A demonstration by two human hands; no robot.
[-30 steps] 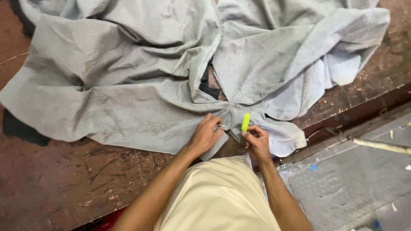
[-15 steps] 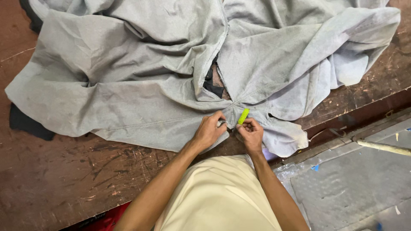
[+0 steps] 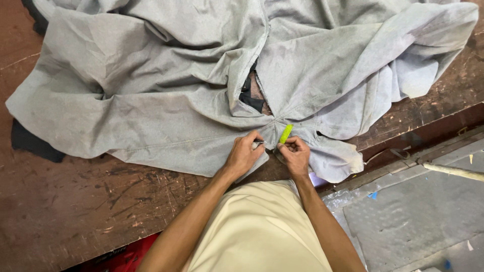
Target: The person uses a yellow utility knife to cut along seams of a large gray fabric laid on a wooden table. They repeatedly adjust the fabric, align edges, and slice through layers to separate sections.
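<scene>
grey garment (image 3: 166, 100) bunched on scratched table (image 3: 75, 201); hands pinching edge.

The garment (image 3: 166, 95) lies spread on the tabletop (image 3: 65, 211). At its near edge the left hand (image 3: 244, 155) and right hand (image 3: 295, 156) sit side by side. The small tool (image 3: 286, 134) stands in the right hand, over the cloth.

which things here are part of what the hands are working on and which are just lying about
In use:
- grey garment
- small yellow-green tool, in the right hand
- left hand, pinching the fabric edge

Lying about:
- dark cloth under the garment's left edge
- pale stick on the floor
- red object below the table edge
</scene>
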